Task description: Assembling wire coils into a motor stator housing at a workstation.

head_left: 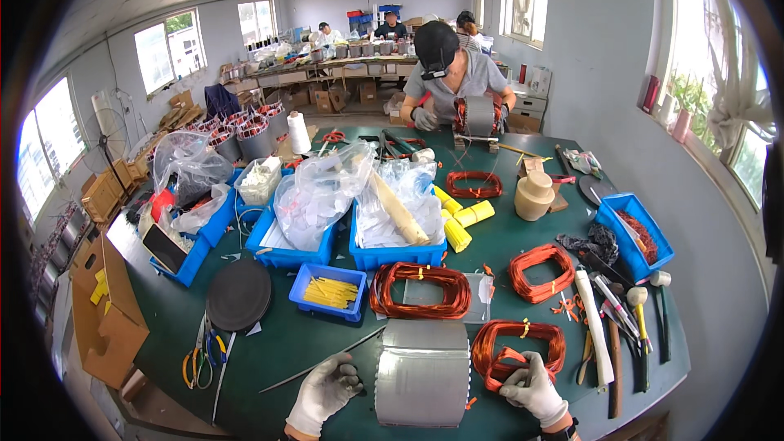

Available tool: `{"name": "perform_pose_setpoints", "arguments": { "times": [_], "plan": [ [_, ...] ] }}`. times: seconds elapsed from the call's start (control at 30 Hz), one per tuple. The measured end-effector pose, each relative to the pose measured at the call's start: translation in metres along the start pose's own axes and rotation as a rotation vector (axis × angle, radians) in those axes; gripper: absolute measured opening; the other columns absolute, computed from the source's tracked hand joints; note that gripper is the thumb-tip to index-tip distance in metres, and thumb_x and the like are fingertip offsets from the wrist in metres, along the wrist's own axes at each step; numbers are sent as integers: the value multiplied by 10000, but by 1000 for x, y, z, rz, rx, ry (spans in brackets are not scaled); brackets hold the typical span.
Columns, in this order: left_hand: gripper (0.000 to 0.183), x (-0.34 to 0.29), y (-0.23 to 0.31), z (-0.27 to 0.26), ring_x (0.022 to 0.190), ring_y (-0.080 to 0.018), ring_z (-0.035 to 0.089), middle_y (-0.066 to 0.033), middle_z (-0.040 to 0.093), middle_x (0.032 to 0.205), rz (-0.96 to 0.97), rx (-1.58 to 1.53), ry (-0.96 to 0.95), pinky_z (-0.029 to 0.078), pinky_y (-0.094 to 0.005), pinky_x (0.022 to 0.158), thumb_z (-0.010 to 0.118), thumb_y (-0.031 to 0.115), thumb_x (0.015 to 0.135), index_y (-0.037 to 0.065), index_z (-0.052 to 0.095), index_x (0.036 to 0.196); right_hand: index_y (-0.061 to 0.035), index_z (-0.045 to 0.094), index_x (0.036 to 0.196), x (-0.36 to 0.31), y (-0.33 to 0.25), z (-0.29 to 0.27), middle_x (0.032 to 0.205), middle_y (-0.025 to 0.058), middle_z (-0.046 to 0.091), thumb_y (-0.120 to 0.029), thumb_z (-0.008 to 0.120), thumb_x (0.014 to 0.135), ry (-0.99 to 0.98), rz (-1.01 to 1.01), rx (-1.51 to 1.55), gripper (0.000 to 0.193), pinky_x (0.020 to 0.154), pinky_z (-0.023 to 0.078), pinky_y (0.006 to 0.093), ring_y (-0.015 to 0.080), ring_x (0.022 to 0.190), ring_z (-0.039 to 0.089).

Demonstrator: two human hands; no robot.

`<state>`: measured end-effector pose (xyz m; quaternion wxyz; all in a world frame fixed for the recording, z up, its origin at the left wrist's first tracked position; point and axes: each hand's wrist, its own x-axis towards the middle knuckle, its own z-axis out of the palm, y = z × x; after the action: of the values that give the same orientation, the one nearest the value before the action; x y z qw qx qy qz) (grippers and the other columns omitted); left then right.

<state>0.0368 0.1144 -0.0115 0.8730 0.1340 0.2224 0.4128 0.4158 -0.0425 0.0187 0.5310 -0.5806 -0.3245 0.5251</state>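
Observation:
A grey metal stator core point(423, 367) stands at the table's near edge in front of me, with a row of pale slot ends along each side. My left hand point(325, 392), in a white work glove with darker fingertips, hovers just left of the core; its fingers are loosely bent, apart and empty. My right hand point(535, 392), gloved too, is closed on the near end of a copper wire coil point(557, 347) tied with a yellow band, right of the core. Beyond the core lies a stack of copper coils point(447, 310), and another coil point(523, 265) sits farther right.
Blue bins point(392, 255) hold white sheets and plastic bags. A small blue tray point(298, 290) contains yellow strips. Scissors point(200, 359) and a thin rod point(327, 359) lie left; mallets point(639, 318) and sticks lie right. A co-worker point(457, 73) handles another stator core point(478, 117) across the table.

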Motion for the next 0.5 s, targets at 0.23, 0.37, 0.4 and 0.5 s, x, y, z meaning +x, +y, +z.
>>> {"name": "perform_pose_setpoints", "arguments": {
  "times": [0.23,0.37,0.4,0.5],
  "plan": [
    [327,-9,2,-3,886,-257,645,-116,658,954,6,-64,-58,515,-447,867,535,241,1000,4,597,1218,-13,261,1343,-2,-1,2,751,114,609,55,761,760,1,-9,-19,771,477,443,257,134,546,551],
    [330,-8,3,-6,890,-259,647,-124,671,975,24,-65,-75,517,-452,863,528,239,1001,1,597,1219,-11,257,1347,-1,-3,6,759,119,611,59,751,767,16,-4,-28,765,479,446,256,131,548,547],
    [332,-8,4,-6,892,-257,648,-126,677,983,32,-58,-76,518,-452,861,528,241,1001,0,597,1219,-10,255,1348,-1,-2,6,761,120,611,60,748,770,21,7,-16,763,478,446,257,131,549,546],
    [332,-6,4,-8,894,-255,650,-128,683,990,14,-71,-105,520,-451,860,531,240,999,1,598,1219,-8,252,1352,0,-2,5,771,123,610,61,745,774,2,-10,-42,764,478,449,254,131,555,555]
  ]
}}
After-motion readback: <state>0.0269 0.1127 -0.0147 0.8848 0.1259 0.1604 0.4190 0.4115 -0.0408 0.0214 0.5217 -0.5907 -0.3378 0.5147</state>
